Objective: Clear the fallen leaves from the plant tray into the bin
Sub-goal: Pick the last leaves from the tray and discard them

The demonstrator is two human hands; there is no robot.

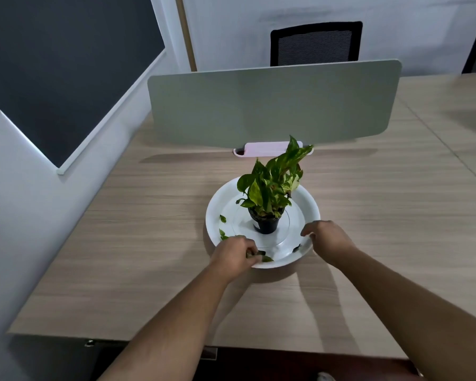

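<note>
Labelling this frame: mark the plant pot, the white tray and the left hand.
plant pot point(266, 226): head view, front of the black wall.
white tray point(308, 204): head view, bare right rim.
left hand point(235, 255): head view, back of the hand, fingers closed on leaves.

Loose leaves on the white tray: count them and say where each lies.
4 visible: one at the tray's left side, one nearer the left rim, one at the left hand's fingertips, one near the right hand. More may hide under the hands.
</note>
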